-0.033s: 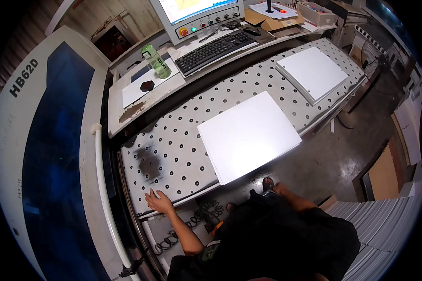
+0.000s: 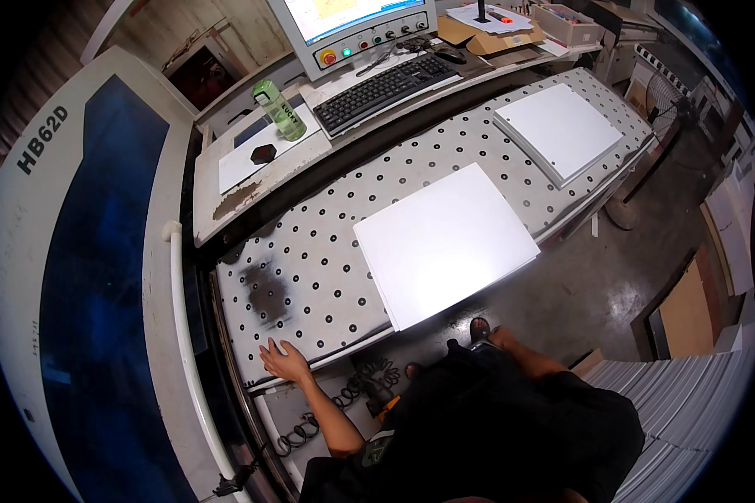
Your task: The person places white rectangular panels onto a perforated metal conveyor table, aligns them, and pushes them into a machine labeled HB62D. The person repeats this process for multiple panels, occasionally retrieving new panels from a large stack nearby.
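My left hand point(image 2: 285, 362) rests on the near left corner of the perforated table point(image 2: 327, 285), palm down, fingers spread, holding nothing. To its right, a stack of white sheets point(image 2: 445, 243) lies across the middle of the table, its near edge reaching the table's front edge. A second, thicker stack of white boards point(image 2: 559, 134) sits farther right. My right hand point(image 2: 500, 338) is low beside my body, past the table's front edge; its fingers are too small and partly hidden to read.
A machine with a blue panel point(image 2: 109, 277) and white rail point(image 2: 189, 335) stands left. Beyond the table are a keyboard point(image 2: 386, 94), a control panel point(image 2: 373, 44) and a green bottle point(image 2: 280, 111). A coiled black hose point(image 2: 344, 402) hangs below. Stacked grey-white boards point(image 2: 688, 419) stand lower right.
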Demonstrator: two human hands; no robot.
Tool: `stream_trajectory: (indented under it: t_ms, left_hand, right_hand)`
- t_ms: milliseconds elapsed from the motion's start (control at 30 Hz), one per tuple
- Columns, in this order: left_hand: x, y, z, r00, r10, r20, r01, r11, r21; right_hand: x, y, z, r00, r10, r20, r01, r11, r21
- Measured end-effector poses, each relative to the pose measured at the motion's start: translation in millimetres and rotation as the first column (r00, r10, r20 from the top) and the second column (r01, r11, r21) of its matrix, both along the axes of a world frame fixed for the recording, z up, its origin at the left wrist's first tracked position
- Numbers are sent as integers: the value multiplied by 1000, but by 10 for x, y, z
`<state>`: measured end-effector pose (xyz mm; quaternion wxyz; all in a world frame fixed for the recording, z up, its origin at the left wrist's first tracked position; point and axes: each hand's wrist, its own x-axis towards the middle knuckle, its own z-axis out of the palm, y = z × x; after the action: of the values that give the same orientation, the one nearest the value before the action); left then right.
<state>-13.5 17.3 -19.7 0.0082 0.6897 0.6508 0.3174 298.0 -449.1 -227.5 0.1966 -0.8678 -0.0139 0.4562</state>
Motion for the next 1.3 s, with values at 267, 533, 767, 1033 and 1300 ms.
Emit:
stream_trajectory:
  t_ms: [267,533,767,1033,1300]
  left_hand:
    - [-8,-19,12,1000,-13,-25,13,1000,-14]
    - [-3,-23,14,999,-5,-34,5,1000,-11]
    - [-1,-15,9,1000,0,-18,0,1000,-15]
    - [3,-20,-3,1000,-8,11,8,1000,1]
    - [-73,34,-69,1000,-18,5,18,999,32]
  right_hand:
    - [23,-25,-88,1000,30,-3,-30,1000,-2]
    - [23,14,-1,1000,17,4,-17,1000,-5]
    - [35,-17,2,1000,30,7,-30,999,34]
    - [72,-31,-69,999,28,-16,-28,999,19]
    - [134,-160,-533,945,268,189,-304,931,201]
